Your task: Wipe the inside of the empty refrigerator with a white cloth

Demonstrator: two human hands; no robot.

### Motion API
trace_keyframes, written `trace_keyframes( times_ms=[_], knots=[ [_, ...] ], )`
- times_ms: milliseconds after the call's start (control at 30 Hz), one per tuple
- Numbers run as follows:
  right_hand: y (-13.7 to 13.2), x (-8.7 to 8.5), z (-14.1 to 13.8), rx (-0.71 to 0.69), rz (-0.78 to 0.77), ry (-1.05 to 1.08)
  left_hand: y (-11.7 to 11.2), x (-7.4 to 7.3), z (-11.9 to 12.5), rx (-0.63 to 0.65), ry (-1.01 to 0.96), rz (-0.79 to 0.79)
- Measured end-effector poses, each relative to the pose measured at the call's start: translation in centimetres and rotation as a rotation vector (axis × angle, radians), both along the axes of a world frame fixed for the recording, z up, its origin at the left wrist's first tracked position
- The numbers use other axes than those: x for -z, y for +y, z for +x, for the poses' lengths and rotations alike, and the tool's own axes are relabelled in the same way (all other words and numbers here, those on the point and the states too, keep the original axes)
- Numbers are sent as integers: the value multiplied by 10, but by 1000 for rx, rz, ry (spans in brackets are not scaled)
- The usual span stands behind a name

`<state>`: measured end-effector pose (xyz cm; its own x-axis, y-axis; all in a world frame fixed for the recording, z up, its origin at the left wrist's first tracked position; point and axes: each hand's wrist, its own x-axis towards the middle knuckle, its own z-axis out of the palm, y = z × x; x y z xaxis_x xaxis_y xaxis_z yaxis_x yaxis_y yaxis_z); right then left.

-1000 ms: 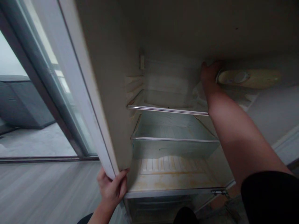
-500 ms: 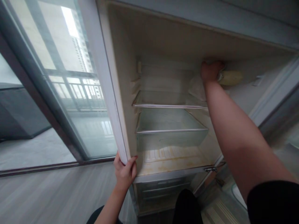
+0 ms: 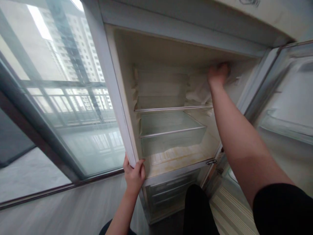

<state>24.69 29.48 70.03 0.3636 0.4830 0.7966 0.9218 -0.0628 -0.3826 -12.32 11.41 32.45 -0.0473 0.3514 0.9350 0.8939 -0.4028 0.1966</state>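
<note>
An open refrigerator [image 3: 122,107] fills the middle of the view. My left hand [image 3: 134,174] is closed around the lower left edge of its cabinet, thumb on the inside. High in the compartment at the right, my right hand [image 3: 218,75] is curled near the side wall, slightly blurred. Its fingers face away from me, so what they hold is hidden. Just left of that hand is a pale, crumpled thing [image 3: 199,89], like a cloth or thin bag, partly behind my wrist. Below sit a glass shelf [image 3: 168,108] and a clear drawer [image 3: 171,142].
The refrigerator door [image 3: 288,130] stands open at the right, with a clear door shelf. A metal hinge [image 3: 211,161] juts out at the lower right of the compartment. Drawers [image 3: 171,195] lie underneath, near my knee [image 3: 198,205]. A sliding glass door [image 3: 80,130] is on the left.
The view has swung right and up, bringing the open door into sight. The yellowish thing beside my right hand no longer shows. My left hand keeps its hold on the edge.
</note>
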Motion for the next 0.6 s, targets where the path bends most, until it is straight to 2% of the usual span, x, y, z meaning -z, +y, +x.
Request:
trace_keyframes(
  times_ms=[67,100,200,267,367,600],
  knots=[
    [-20,24,-2,40,97,61,0,-1,0,18,-7,-2],
    [-26,37,-2,46,117,27,1,-2,0,27,-10,0],
    [-29,72,4,47,88,-204,1,-3,0,41,-7,15],
    [-25,88,11,55,38,-298,1,-3,0,42,0,28],
    [-22,98,17,62,-19,-303,1,-2,-1,44,-6,15],
    [-43,101,21,77,-178,-381,6,9,-6,60,-74,-37]
  ],
)
